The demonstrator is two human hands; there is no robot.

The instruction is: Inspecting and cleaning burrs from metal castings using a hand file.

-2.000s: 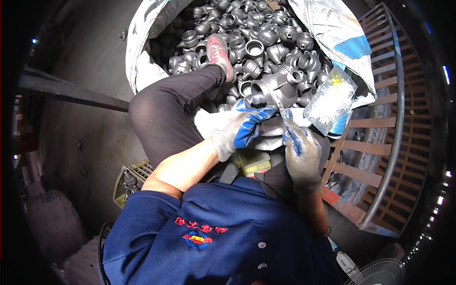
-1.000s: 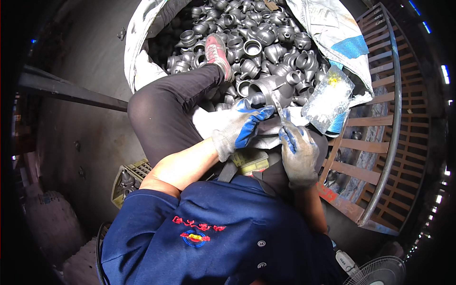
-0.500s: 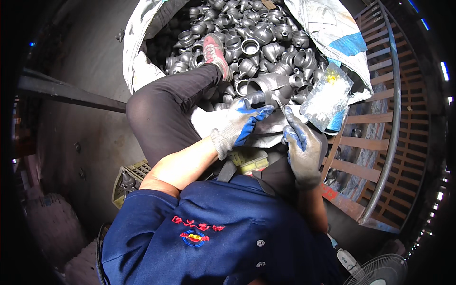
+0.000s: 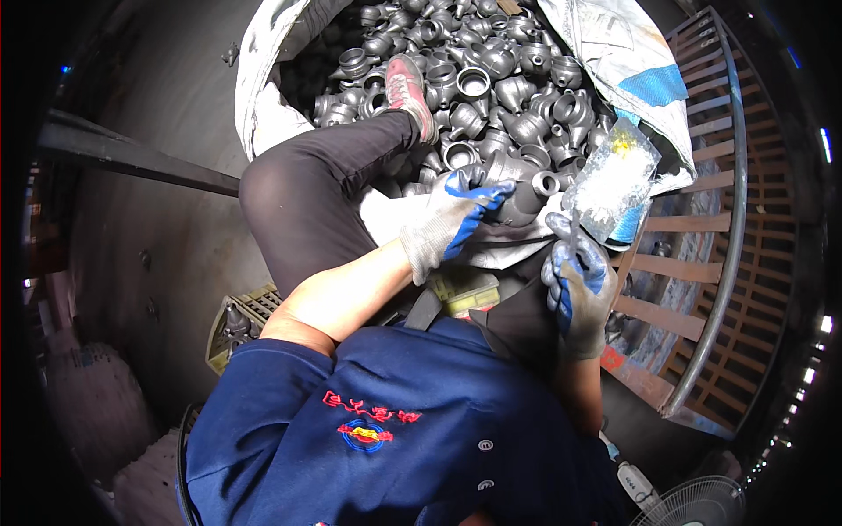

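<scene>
Gloved left hand (image 4: 452,215) on a grey fitting (image 4: 524,200), at the near edge of an open white sack (image 4: 605,39)

Left: fingers closed on the wider end of the grey fitting, thumb laid along its side. The part lies tilted, its small round opening toward the right, just in front of the heap of similar grey parts (image 4: 526,127) in the sack.

Right hand (image 4: 581,276): gloved, well clear of the fitting, fingers curled and raised. A narrow greyish shape shows at the fingertips; cannot tell whether it is a held object or a finger, so grip undetermined.

Surroundings: clear packet (image 4: 614,180) on the sack's right edge, near the right hand; red shoe (image 4: 406,88) among the parts; slatted rack (image 4: 675,265) at right.
</scene>
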